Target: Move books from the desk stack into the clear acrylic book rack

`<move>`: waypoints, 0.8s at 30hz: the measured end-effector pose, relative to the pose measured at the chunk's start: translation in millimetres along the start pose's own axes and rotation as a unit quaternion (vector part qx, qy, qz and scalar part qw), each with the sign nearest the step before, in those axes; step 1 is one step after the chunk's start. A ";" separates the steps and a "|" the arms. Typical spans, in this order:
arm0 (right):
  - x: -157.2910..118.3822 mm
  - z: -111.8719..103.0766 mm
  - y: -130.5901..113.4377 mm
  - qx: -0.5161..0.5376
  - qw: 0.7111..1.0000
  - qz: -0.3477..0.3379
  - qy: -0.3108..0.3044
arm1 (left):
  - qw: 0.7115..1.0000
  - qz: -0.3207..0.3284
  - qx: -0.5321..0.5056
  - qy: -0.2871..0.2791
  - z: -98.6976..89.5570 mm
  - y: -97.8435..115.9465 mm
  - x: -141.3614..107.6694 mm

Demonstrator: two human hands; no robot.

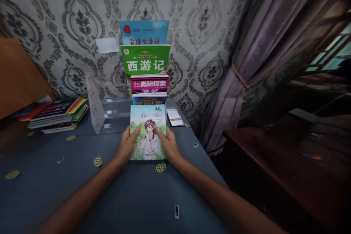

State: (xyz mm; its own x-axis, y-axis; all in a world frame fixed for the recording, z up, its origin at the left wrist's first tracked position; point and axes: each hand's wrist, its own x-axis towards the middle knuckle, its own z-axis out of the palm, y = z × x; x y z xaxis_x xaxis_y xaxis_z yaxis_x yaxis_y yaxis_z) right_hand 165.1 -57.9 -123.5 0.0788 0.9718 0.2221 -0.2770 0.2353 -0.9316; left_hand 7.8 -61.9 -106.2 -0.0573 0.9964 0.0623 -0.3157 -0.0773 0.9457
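Observation:
A paperback book (148, 148) with a pale blue and green cover, showing a drawn figure in white, is gripped at both side edges. My left hand (126, 144) is closed on its left edge, thumb on the front cover. On the opposite edge my right hand (170, 143) holds it the same way. Right behind it stand several books in tiers in a clear display rack (94, 104): a dark blue book (149, 100), a magenta book (149, 84), a green book (145, 60) and a light blue book (145, 31). The held book's bottom edge is close to the tabletop; contact is unclear.
A pile of books (59, 113) lies left on the blue-grey tablecloth (82, 186). A phone (174, 117) rests right of the rack. Patterned wallpaper (203, 18) is behind; a tied purple curtain (230, 91) and a dark red table (255, 153) are at right.

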 end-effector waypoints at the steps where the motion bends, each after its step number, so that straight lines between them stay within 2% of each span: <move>1: 4.1 -0.4 -0.5 -0.003 1.000 -0.003 0.004 | 1.000 0.005 -0.002 0.000 1.0 0.7 3.5; 10: 25.6 -4.3 -5.0 -0.025 0.999 -0.028 0.005 | 1.000 0.021 -0.015 0.002 7.3 0.1 20.1; 17: 36.4 -6.6 -6.5 -0.034 0.998 -0.051 -0.007 | 0.998 0.059 0.021 -0.009 7.4 2.3 30.7; 24: 69.5 -10.6 -18.5 -0.112 0.984 -0.133 -0.030 | 0.993 0.103 0.041 -0.031 13.4 13.6 55.0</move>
State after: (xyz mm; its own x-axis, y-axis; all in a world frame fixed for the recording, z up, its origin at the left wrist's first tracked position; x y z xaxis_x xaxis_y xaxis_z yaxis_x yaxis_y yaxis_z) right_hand 185.9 5.1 -93.9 0.0618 0.8763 0.4778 -0.0346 0.4803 -0.8764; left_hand 13.0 -7.7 -85.7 -0.0528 0.9602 0.2743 -0.2246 -0.2790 0.9336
